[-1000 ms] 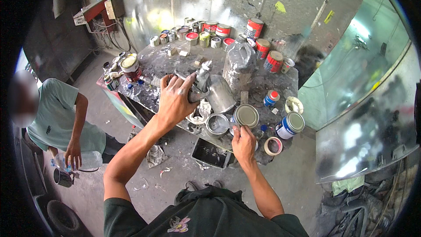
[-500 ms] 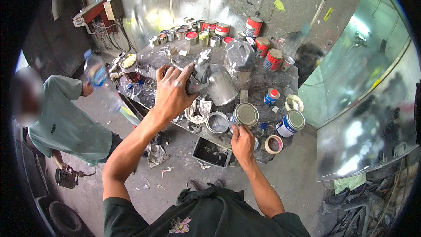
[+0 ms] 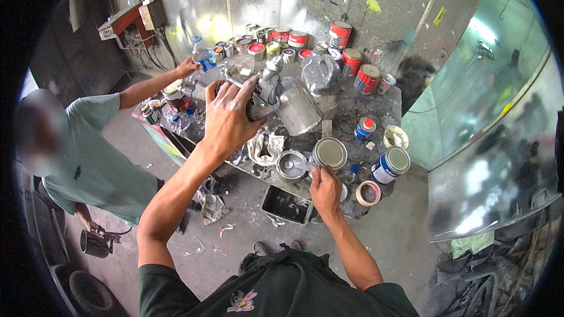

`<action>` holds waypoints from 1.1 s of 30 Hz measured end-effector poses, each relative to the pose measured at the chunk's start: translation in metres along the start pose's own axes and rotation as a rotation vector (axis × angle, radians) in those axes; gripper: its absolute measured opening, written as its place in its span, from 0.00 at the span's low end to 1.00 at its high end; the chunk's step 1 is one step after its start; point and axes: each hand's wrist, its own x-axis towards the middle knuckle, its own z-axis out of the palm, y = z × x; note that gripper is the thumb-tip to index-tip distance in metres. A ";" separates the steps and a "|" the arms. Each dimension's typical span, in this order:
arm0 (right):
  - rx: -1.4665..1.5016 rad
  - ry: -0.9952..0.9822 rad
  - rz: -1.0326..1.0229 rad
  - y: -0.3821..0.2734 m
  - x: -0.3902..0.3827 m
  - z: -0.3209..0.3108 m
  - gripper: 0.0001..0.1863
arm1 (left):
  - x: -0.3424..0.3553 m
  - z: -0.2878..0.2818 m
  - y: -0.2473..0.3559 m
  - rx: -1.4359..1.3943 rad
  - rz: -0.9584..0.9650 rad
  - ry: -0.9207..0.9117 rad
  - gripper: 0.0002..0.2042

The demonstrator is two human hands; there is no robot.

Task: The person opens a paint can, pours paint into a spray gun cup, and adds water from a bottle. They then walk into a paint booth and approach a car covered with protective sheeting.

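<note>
Daylight glares off the wall (image 3: 235,17) and metal panel (image 3: 499,158); fisheye bends edges, corners black, left rim blurred.

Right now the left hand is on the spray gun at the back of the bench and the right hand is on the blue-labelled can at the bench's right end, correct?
Not quite. In the head view the left hand is on the spray gun, but the right hand rests by the closed silver-lidded can at the front edge. The blue-labelled can stands untouched to its right.
</note>
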 end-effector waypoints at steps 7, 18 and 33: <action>0.010 -0.007 -0.002 0.003 0.000 0.001 0.11 | 0.005 0.001 0.001 0.023 0.022 0.005 0.39; 0.002 0.025 -0.045 0.010 -0.002 0.007 0.11 | 0.011 0.003 0.002 0.039 -0.010 0.001 0.40; -0.019 0.014 -0.016 0.012 0.001 0.016 0.12 | 0.020 -0.010 0.001 0.049 -0.003 0.030 0.38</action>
